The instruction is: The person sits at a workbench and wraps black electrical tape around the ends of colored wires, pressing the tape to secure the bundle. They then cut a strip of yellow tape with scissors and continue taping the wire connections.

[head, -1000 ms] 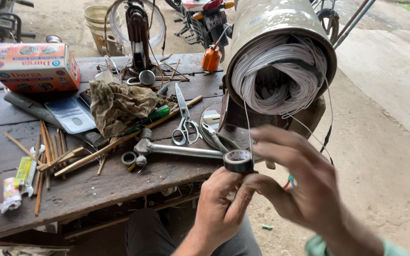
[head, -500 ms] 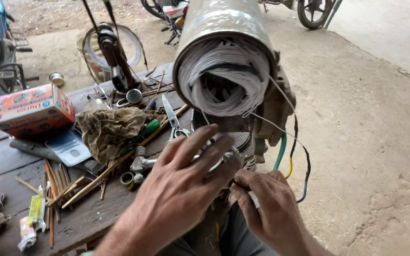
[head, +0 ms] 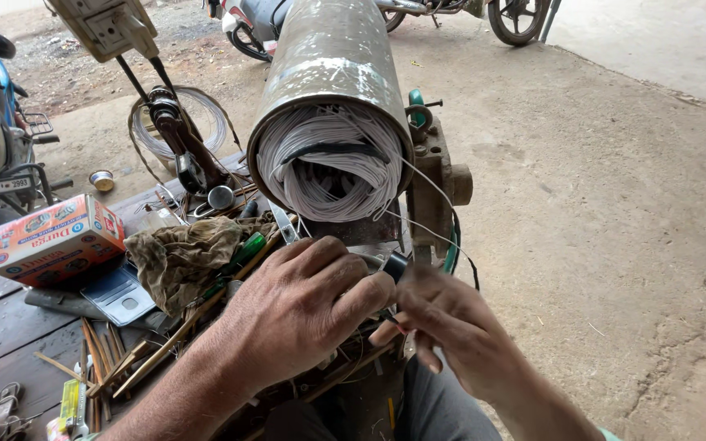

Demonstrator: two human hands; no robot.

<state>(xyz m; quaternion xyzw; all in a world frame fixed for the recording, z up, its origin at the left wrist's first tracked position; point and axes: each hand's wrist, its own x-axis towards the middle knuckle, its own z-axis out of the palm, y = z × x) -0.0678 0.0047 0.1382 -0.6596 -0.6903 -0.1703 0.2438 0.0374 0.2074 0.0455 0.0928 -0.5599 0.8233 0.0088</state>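
The small dark roll of tape (head: 395,265) is round and black, mostly hidden by fingers; only its upper edge shows. It sits at the near edge of the wooden workbench (head: 10,343), directly below the open end of the large metal cylinder (head: 330,73). The left hand (head: 304,310) covers the roll from above, thumb and forefinger pinching its rim. The right hand (head: 451,327) lies just beside it, fingertips pressed together on a thin white wire (head: 439,233) that runs up to the white wire winding (head: 328,163) packed inside the cylinder. Left of the hands lie a crumpled brown rag (head: 181,253), a green-handled screwdriver (head: 247,249), wooden sticks (head: 100,351) and an orange cardboard box (head: 51,237)
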